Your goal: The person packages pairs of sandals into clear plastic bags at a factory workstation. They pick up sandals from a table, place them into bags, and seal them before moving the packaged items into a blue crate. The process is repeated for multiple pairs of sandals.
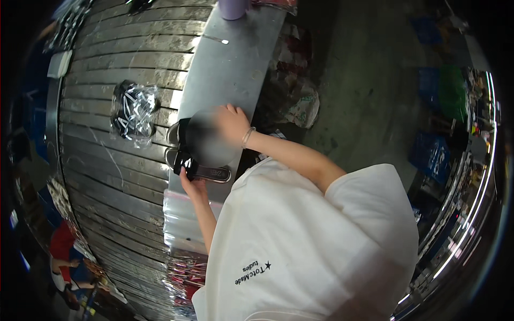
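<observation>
A black slide sandal [215, 173] with a glossy strap lies near the edge of a grey metal worktop [235, 64]. My left hand [193, 185] is closed on its strap side, thumb and fingers at the black strap. Just beyond it my right hand [233, 124], with a bracelet at the wrist, has its fingers bent inward. A round blurred patch covers part of that hand and whatever it grips. Other black footwear [183, 131] shows beside the patch, with rounded pale-grey ends toward the slatted conveyor.
On the slatted conveyor [107, 176] rests a clear bag of black footwear [134, 109]. Clear plastic bags [184, 216] and red packets [186, 272] lie along the worktop. A purple container [233, 8] stands at its far end. Another person in red [63, 243] is at lower left.
</observation>
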Motion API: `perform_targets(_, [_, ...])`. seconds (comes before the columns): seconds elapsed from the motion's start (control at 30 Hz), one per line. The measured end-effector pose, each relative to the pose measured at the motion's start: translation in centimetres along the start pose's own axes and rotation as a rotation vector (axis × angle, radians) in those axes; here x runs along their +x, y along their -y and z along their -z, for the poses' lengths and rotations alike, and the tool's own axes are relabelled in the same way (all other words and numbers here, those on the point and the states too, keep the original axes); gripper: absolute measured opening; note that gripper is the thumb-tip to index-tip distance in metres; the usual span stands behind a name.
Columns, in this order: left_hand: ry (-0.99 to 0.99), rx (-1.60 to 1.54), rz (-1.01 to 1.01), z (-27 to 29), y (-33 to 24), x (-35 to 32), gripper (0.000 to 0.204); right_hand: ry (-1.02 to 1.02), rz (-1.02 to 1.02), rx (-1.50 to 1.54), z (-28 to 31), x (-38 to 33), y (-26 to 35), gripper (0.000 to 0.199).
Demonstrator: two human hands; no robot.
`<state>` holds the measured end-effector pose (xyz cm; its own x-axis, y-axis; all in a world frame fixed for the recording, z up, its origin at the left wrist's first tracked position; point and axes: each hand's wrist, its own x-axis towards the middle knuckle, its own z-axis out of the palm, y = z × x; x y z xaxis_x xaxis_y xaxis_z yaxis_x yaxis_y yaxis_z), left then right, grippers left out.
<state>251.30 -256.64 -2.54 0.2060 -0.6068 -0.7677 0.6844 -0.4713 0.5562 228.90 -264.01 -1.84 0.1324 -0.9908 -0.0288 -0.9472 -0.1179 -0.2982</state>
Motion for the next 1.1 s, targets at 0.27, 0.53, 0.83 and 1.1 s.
perform_targets(0.27, [-0.261, 0.026, -0.283, -2.0, -0.4, -2.2, 0.039, 0.34, 0.167, 0.698, -1.7, 0.4, 3.7, 0.068])
perform_targets(0.53, [-0.487, 0.425, -0.789, 10.8, -1.4, -8.1, 0.027, 0.843, 0.461, 0.765, 3.3, 1.7, 13.5, 0.046])
perform_targets(0.83, [-0.84, 0.37, -0.915, 15.3, 2.2, -7.2, 0.019, 0.88, 0.645, 0.178, 1.9, 1.5, 14.7, 0.056])
perform_targets(1.1, [-0.585, 0.846, -1.043, 10.8, -4.4, -14.2, 0.014, 0.993, 0.641, 0.506, 1.7, -2.0, 18.0, 0.059])
